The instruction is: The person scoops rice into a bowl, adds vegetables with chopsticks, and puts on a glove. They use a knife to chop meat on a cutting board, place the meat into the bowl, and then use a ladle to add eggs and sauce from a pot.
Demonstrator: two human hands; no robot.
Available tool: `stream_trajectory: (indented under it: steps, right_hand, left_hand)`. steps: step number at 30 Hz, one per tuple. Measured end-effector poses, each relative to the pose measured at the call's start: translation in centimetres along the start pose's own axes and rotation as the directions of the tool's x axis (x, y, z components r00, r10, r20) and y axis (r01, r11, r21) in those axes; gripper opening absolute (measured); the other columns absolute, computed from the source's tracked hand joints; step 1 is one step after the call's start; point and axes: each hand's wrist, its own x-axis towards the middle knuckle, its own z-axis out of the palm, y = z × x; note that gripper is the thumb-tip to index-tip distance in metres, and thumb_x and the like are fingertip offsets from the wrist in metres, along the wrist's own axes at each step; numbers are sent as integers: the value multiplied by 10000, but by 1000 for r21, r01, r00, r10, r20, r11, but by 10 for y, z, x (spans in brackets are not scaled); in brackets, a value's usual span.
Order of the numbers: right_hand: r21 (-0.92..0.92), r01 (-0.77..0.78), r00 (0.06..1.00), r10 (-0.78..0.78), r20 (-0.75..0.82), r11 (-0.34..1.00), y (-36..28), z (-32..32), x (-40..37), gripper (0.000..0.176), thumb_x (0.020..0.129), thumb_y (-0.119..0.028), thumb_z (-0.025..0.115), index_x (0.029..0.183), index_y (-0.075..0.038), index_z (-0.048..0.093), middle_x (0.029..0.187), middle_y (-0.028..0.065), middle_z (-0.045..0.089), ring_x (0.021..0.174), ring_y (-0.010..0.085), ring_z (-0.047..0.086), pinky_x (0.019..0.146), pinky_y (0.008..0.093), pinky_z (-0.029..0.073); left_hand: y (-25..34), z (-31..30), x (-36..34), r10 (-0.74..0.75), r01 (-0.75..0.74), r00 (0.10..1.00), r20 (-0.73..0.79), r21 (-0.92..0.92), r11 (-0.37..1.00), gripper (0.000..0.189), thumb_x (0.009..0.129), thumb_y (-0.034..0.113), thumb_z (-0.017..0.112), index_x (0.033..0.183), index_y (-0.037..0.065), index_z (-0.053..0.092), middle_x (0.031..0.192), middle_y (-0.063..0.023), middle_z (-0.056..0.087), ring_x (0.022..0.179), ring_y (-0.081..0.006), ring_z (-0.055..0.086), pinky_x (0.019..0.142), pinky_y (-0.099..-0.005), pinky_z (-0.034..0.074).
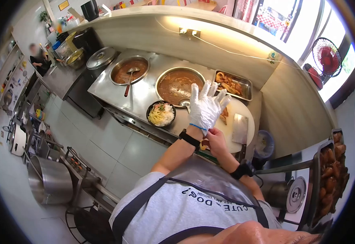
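My left hand [206, 106] wears a clear disposable plastic glove with a blue cuff edge, its fingers spread wide and holding nothing. At the left wrist, my bare right hand [217, 142] pinches the cuff of that glove. Beyond the gloved hand is a pot of brown stew [179, 83], with a ladle [184, 102] at its near rim. A black bowl of rice and shredded toppings [161, 114] sits to the left. On the round white cutting board [244, 110], partly hidden by my hand, lie a piece of cooked meat [224, 116] and a cleaver [240, 131].
A second stew pot [129, 70] holds a red-handled ladle [128, 87]. Behind the board stands a metal tray of cooked meat [234, 85]. Chicken trays [328, 179] are at right, a bin [264, 144] below the counter, a large steel pot [51, 181] at left. Someone [40, 61] stands far left.
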Motion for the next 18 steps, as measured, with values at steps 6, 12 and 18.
stream_trajectory:
  steps: [6,12,18]
  right_hand:
    - [-153,352,901,-378,-211,924,-3,8,-16,203,968,-140,532,851,-23,650,627,8,555,512,90,502,493,258,417]
    - [-709,335,888,-459,18,620,-8,-1,-41,302,945,-182,573,736,18,661,569,75,602,525,135,558,531,306,447]
    - [-833,477,643,-757,115,279,-52,-4,-59,414,752,-99,788,1136,-49,642,867,64,574,698,179,552,651,310,481]
  left_hand:
    - [-12,-4,6,78,-79,996,-36,-15,997,791,914,623,485,1515,158,266,1540,-56,293,1383,-327,315,1121,-525,304]
    - [-15,-20,18,244,-165,931,-271,283,945,683,965,490,504,1483,79,331,1457,-123,429,1261,-281,469,1008,-372,432]
    - [-16,-20,9,549,-224,822,-147,804,551,290,955,238,599,1126,19,683,970,-90,709,840,-198,655,818,-306,516]
